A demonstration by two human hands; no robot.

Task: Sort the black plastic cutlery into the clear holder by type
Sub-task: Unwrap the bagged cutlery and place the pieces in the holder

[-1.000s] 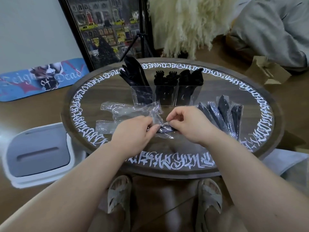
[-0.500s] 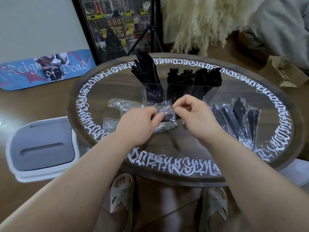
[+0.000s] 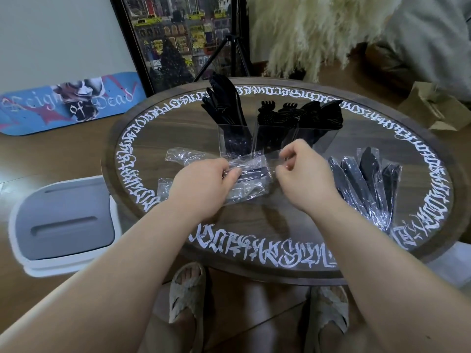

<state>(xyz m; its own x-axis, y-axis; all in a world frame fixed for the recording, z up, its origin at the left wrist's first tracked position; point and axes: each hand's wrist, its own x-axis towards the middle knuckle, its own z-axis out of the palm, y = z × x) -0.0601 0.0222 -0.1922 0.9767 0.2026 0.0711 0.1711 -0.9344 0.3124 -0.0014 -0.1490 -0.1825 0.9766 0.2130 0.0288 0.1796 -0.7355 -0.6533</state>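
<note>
Just in front of the clear three-compartment plastic holder (image 3: 277, 138), a black plastic utensil in a clear wrapper (image 3: 252, 174) is pinched by the left hand (image 3: 204, 184) and right hand (image 3: 303, 179), apparently so the wrapper can be pulled apart.

You have bare table (image 3: 254, 220) near your hands; the clear holder (image 3: 277, 138) blocks the far side, wrapped cutlery (image 3: 369, 182) crowds the right, empty wrappers (image 3: 183, 155) the left.

— What's on the round wooden table (image 3: 178, 133) with white lettering?
— Clear holder (image 3: 277, 141) at the back; wrapped cutlery (image 3: 369, 184) right; empty wrappers (image 3: 183, 155) left.
</note>
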